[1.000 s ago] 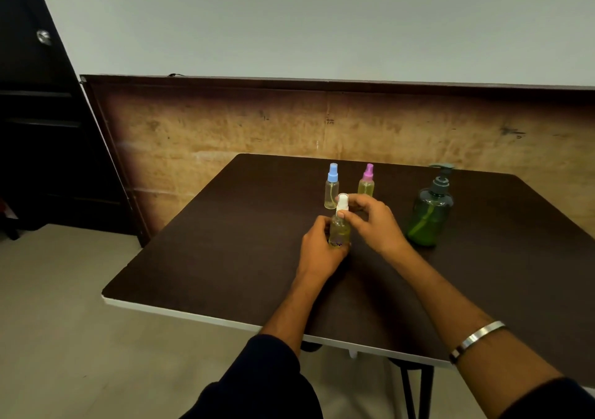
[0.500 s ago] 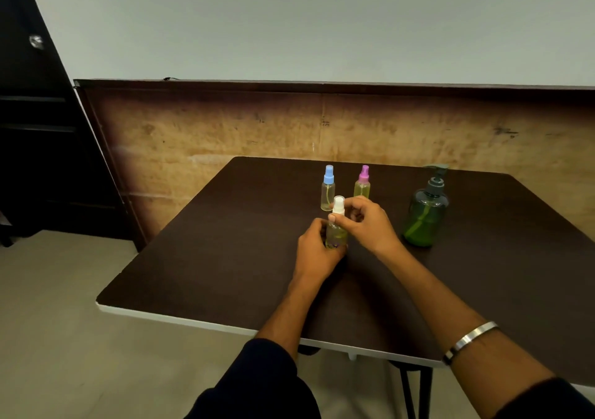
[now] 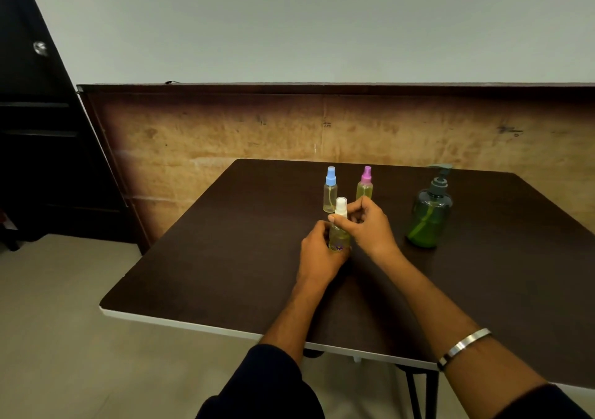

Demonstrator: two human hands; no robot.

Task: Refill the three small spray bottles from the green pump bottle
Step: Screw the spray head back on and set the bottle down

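The left hand (image 3: pixel 318 251) has its fingers curled closed around the lower body of the white-capped spray bottle (image 3: pixel 339 228), gripping it upright on the dark table (image 3: pixel 225 251). The right hand (image 3: pixel 363 225) pinches the neck of that same bottle just under its white cap, thumb and forefinger closed on it and the other fingers folded in behind. The bottle holds yellowish liquid and its base appears to touch the tabletop, though the left palm hides part of it.

Taking the white-capped bottle as the landmark: just behind it, toward the wall, stands the blue-capped spray bottle (image 3: pixel 330 191), upright and apart from both hands. Behind it and a little to the right is the pink-capped spray bottle (image 3: pixel 364 185), also upright, its lower part hidden by the right hand's knuckles. Well to the right of the landmark bottle, and slightly farther back, stands the green pump bottle (image 3: pixel 429 215), upright with its dark pump head on, free of either hand.

A silver bangle (image 3: pixel 463 347) circles the right forearm, well nearer the camera than the landmark bottle, and dark sleeves (image 3: pixel 270 386) cover both arms at the near edge of the view. Beyond the table, behind all the bottles, runs a worn brown wall panel (image 3: pixel 225 135)
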